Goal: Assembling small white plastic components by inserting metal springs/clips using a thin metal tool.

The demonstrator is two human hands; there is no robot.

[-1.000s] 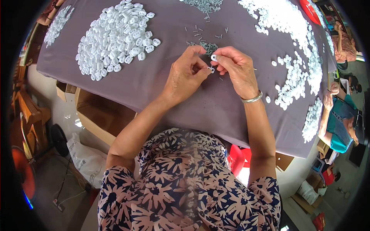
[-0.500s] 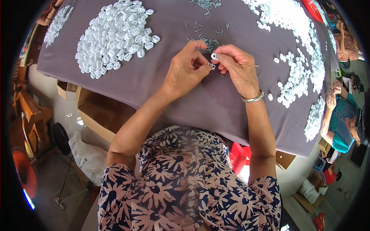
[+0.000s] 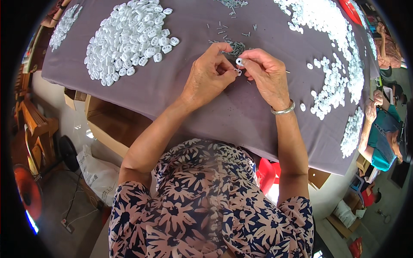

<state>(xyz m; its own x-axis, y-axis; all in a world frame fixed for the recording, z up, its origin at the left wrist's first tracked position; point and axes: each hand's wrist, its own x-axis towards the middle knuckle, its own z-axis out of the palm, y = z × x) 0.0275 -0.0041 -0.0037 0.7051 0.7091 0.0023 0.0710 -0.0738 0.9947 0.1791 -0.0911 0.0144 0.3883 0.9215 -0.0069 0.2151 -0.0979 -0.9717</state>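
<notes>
Both my hands meet over the middle of the cloth-covered table [image 3: 206,116]. My left hand [image 3: 209,73] pinches a small white plastic piece [image 3: 239,73] between thumb and forefinger. Just above it, my right hand [image 3: 267,77] grips an oval white plastic piece with a hole [image 3: 239,62] between thumb and fingertips. The two pieces are close together; whether they touch is too small to tell. Right behind my fingers lies a little heap of small grey spring-like parts [image 3: 236,48], partly hidden by my left forefinger.
A large heap of white two-holed pieces [image 3: 129,41] lies on the left. Many loose white pieces [image 3: 329,86] spread along the right side. More grey parts [image 3: 232,3] lie at the far edge. Other people's hands [image 3: 371,107] work at the right. An open cardboard box [image 3: 112,124] stands below the table edge.
The white piece in my left hand has shifted up very slightly, nearer to the one in my right hand. Otherwise both hands hold almost the same place.
</notes>
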